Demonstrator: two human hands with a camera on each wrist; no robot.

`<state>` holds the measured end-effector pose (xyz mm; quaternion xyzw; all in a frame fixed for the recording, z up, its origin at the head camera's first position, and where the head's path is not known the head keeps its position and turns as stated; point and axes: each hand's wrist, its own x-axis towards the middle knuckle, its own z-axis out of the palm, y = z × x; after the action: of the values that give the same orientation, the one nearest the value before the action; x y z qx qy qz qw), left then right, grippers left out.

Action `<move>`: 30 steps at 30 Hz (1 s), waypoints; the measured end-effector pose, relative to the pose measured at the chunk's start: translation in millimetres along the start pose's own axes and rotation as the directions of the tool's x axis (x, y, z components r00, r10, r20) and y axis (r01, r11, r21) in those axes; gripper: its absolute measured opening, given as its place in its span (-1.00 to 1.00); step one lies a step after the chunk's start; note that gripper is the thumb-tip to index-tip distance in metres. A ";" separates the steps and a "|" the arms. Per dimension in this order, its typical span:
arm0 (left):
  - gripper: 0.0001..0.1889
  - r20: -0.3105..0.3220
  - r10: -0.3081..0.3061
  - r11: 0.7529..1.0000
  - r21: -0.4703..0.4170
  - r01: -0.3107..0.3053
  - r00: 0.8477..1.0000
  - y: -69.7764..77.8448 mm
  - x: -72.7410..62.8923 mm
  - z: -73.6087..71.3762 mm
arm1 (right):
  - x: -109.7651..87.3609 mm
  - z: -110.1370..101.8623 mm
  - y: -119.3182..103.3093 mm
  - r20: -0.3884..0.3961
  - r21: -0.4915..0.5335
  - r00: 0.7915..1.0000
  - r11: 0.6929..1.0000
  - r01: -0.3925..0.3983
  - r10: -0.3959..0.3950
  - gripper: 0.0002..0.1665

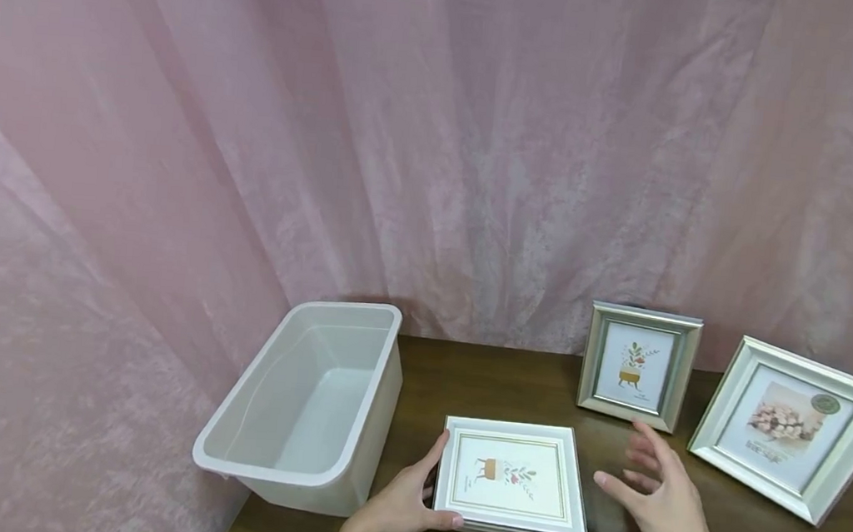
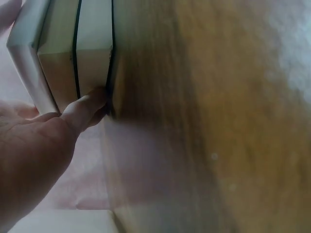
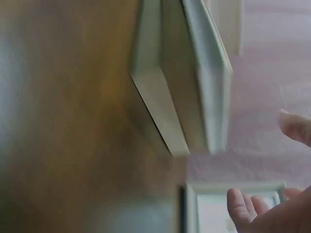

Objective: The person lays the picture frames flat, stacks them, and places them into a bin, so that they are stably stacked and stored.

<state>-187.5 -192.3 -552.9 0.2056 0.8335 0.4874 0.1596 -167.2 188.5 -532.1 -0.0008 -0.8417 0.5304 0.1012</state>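
Observation:
A stack of three picture frames lies flat on the table, the top one white with gold inner lines and a plant picture turned sideways. My left hand grips the stack's left side, thumb along the front edge and index finger toward the back corner. In the left wrist view, fingers of that hand reach the lowest frame near the tabletop. Apart from the stack, my right hand hovers on its right with fingers spread and nothing in them. The right wrist view shows the stack's edges beside this hand.
An off-white plastic bin stands left of the stack. Upright at the back right are a champagne-coloured frame with a plant picture and a larger white frame with a flower picture. A pink curtain hangs behind the brown table.

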 end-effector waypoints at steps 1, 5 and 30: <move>0.34 0.000 -0.002 1.000 -0.002 0.002 1.000 -0.2 0.1 -1.0 | 6.7 -6.6 -1.3 -0.016 -0.007 1.000 1.000 0.021 -0.021 0.21; 0.34 0.000 -0.009 1.000 -0.016 0.009 1.000 -2.6 0.7 -4.1 | 37.2 -33.3 -5.1 -0.083 -0.059 0.990 0.993 0.107 -0.111 0.27; 0.28 -0.019 -0.030 0.997 -0.076 0.028 0.999 -7.1 -0.7 -3.7 | 144.4 -80.8 14.9 0.000 -0.211 0.989 0.966 0.148 -0.151 0.44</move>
<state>-189.9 -198.5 -557.3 0.1824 0.8190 0.5182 0.1659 -296.3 282.9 -487.2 0.0476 -0.8898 0.4293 0.1471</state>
